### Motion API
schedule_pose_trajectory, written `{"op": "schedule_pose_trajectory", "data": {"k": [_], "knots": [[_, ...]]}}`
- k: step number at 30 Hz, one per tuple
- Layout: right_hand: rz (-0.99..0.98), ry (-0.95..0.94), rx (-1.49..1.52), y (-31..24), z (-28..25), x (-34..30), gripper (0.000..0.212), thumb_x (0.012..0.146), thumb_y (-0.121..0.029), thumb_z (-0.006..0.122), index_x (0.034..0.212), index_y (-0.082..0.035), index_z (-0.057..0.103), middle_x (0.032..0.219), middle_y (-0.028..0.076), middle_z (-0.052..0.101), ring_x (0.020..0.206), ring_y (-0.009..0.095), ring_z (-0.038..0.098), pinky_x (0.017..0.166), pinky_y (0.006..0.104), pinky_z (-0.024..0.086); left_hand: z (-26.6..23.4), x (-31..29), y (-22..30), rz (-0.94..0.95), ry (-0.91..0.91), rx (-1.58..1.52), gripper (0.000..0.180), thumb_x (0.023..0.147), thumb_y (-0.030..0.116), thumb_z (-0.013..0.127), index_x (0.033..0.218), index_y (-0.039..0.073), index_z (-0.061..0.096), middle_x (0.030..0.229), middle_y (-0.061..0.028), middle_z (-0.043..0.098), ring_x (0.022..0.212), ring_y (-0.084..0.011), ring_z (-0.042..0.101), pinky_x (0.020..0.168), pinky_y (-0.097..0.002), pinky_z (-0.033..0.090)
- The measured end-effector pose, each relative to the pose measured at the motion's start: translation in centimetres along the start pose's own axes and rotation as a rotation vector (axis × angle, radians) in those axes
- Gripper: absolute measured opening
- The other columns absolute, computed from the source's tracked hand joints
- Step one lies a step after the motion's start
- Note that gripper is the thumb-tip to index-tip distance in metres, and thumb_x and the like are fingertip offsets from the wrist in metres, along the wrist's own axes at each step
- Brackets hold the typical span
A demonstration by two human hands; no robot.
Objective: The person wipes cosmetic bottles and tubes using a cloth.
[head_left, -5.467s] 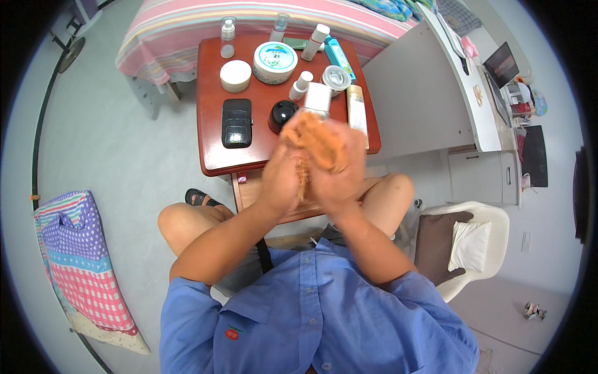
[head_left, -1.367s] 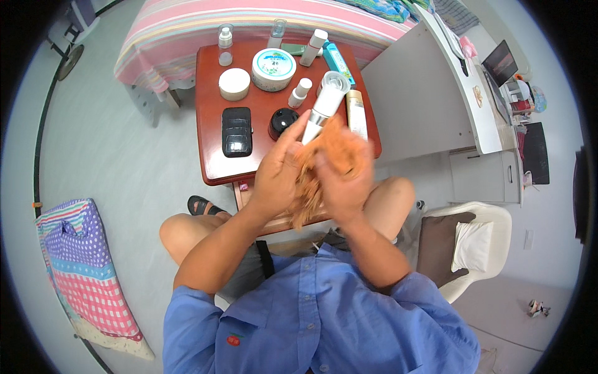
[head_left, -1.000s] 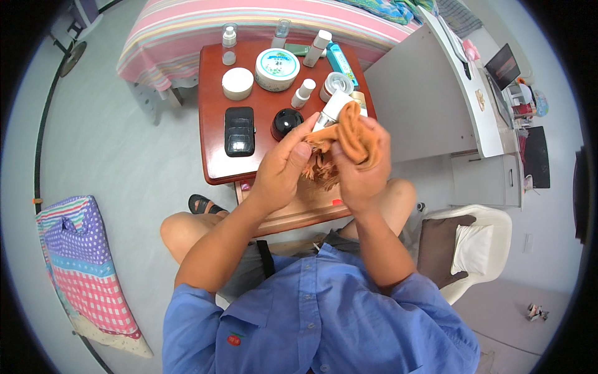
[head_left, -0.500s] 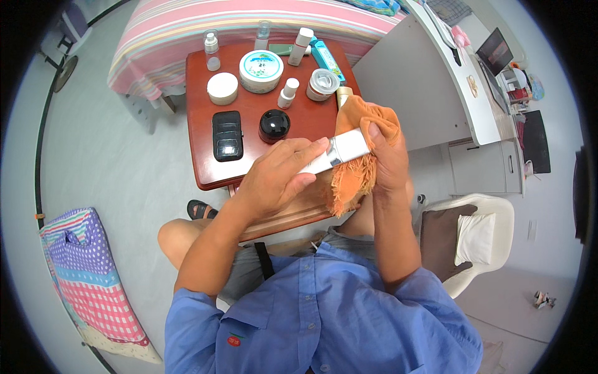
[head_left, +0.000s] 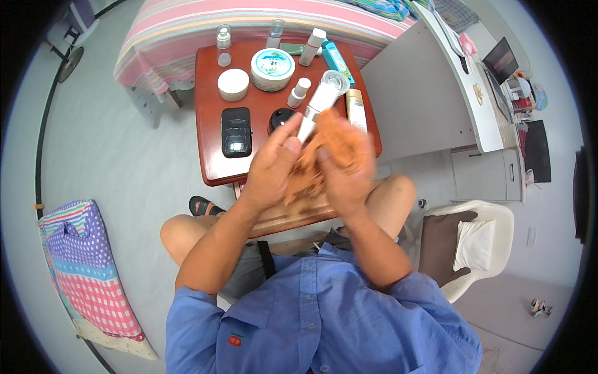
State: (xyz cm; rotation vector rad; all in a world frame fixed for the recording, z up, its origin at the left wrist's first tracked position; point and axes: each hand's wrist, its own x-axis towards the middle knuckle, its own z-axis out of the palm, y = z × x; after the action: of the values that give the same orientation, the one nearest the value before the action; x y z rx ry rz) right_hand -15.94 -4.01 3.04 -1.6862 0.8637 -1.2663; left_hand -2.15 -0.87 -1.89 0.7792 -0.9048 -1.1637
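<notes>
As left hand grips bottle | axis slants away, rightward | right hand holds cloth

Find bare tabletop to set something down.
Bare: the table between black case and black jar, up to the big tub; another patch between pump bottle and clear bottle. Crowded: far right corner (white-capped bottle, green tube, blue pack). Near right is partly hidden by orange cloth.

Pink striped cover hung at back; open laptop on white desk; white cushion lay on chair; patterned fabric lay on floor.
</notes>
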Motion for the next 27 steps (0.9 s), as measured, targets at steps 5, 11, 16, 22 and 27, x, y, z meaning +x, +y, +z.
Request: {"op": "schedule_pose_trajectory", "data": {"k": [5, 11, 16, 22, 27], "knots": [[-0.036, 0.186, 0.027, -1.0, -1.2, 2.9, 0.043, 0.094, 0.001, 0.068, 0.133, 0.001, 0.049, 0.125, 0.012, 0.061, 0.113, 0.016, 0.062, 0.099, 0.0303, 0.05, 0.3, -0.5, 0.2, -0.027, -0.041, 0.229, 0.059, 0.097, 0.019, 0.067, 0.147, -0.002, 0.043, 0.135, -0.0181, 0.059, 0.125, -0.0228, 0.056, 0.103, -0.0342, 0.044], [0.05, 0.042, -0.011, 0.4, -0.1, -1.4, 0.047, 0.093, 0.001, 0.07, 0.134, 0.001, 0.047, 0.122, 0.011, 0.062, 0.115, 0.015, 0.061, 0.098, 0.0301, 0.051, 0.5, 0.1, 1.4, 0.105, 0.146, 0.505, 0.063, 0.084, 0.007, 0.075, 0.14, 0.003, 0.047, 0.126, -0.0202, 0.065, 0.113, -0.0314, 0.067, 0.094, -0.0376, 0.052], [0.154, 0.075, 0.123, -0.1, -1.3, 0.4, 0.046, 0.092, 0.001, 0.07, 0.132, 0.001, 0.048, 0.124, 0.012, 0.062, 0.113, 0.016, 0.063, 0.097, 0.03, 0.053, 0.8, -0.6, 2.0, -0.011, 0.027, 0.563, 0.059, 0.088, 0.008, 0.07, 0.141, 0.003, 0.046, 0.127, -0.0241, 0.062, 0.11, -0.0372, 0.067, 0.093, -0.0415, 0.052], [-0.011, 0.148, 0.012, -0.2, -1.3, 1.7, 0.047, 0.093, 0.0, 0.07, 0.133, 0.0, 0.047, 0.123, 0.012, 0.062, 0.113, 0.017, 0.063, 0.096, 0.0304, 0.053, 2.2, -1.2, 1.0, 0.093, 0.001, 0.571, 0.05, 0.096, 0.012, 0.06, 0.142, 0.004, 0.043, 0.122, -0.0247, 0.062, 0.108, -0.0441, 0.065, 0.089, -0.044, 0.052], [-0.022, 0.104, -0.108, 1.1, -0.6, -0.4, 0.049, 0.092, 0.003, 0.07, 0.134, -0.001, 0.045, 0.124, 0.01, 0.058, 0.115, 0.016, 0.059, 0.099, 0.0295, 0.048, 0.7, -0.4, -0.1, -0.067, -0.15, 0.104, 0.064, 0.102, 0.011, 0.056, 0.158, -0.001, 0.027, 0.149, -0.0168, 0.049, 0.136, -0.0214, 0.048, 0.111, -0.0336, 0.038]]}}
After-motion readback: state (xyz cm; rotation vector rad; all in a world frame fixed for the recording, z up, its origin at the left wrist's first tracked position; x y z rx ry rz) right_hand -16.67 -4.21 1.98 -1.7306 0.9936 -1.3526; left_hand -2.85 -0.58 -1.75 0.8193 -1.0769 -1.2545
